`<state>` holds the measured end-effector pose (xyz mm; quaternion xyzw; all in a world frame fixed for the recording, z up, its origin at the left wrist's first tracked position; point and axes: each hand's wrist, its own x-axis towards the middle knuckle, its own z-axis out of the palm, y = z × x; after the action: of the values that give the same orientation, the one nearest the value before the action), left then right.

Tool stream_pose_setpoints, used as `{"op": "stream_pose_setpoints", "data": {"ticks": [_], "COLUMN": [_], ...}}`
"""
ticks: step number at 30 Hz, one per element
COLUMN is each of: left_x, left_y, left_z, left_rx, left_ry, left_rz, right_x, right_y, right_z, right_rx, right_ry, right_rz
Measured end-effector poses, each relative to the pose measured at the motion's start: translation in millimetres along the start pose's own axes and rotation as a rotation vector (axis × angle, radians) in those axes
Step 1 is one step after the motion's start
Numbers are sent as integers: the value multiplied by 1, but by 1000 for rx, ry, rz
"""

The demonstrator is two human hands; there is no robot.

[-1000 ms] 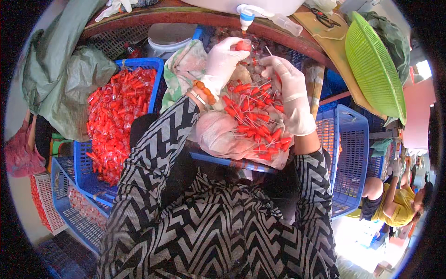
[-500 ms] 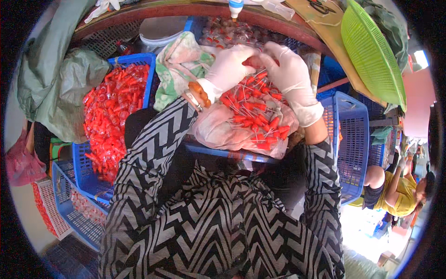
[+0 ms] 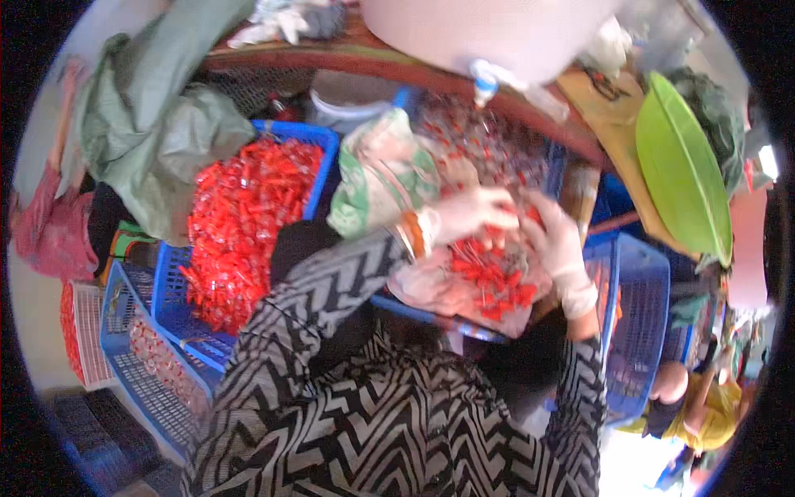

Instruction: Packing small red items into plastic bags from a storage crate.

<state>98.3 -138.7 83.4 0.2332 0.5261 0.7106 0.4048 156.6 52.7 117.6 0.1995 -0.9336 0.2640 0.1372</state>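
Both my hands wear thin white gloves and meet above a pile of red caps with thin pale stems [image 3: 489,286]. The pile lies on a pinkish cloth or plastic sheet [image 3: 422,290] in front of me. My left hand [image 3: 472,214] has its fingers bent together at a bit of red. Close to it on the right, my right hand [image 3: 559,248] curls its fingers inward with thumb and fingertips near the left ones. Blur hides what each holds. Beyond them lies a heap of small clear containers with reddish parts [image 3: 489,141]. A green-and-white cloth [image 3: 364,195] lies beside my left wrist.
At left, a blue crate [image 3: 330,170] is heaped with red-and-clear pieces [image 3: 248,224]. Another blue crate [image 3: 642,315] stands at right, below a green basket [image 3: 683,174]. A wooden ledge [image 3: 530,95] crosses the back. A person in yellow [image 3: 712,418] is at far right.
The view has shifted, so everything sits lower and further right, and a large pale tub shows at the top. My hands stay close together over the red caps.
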Motion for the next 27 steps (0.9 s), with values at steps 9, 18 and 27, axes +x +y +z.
{"op": "stream_pose_setpoints", "data": {"ticks": [9, 18, 27], "left_x": [-45, -60, -68], "left_y": [-21, -15, -19], "left_z": [23, 28, 64], "left_rx": [-128, -69, 1094], "left_ry": [124, 123, 283], "left_rz": [-5, -67, 563], "right_x": [-38, -43, -66], "right_y": [-25, -50, -18], "right_z": [5, 9, 22], "right_rx": [182, 487, 1330], "right_ry": [-59, -126, -326], "right_rz": [226, 376, 761]}}
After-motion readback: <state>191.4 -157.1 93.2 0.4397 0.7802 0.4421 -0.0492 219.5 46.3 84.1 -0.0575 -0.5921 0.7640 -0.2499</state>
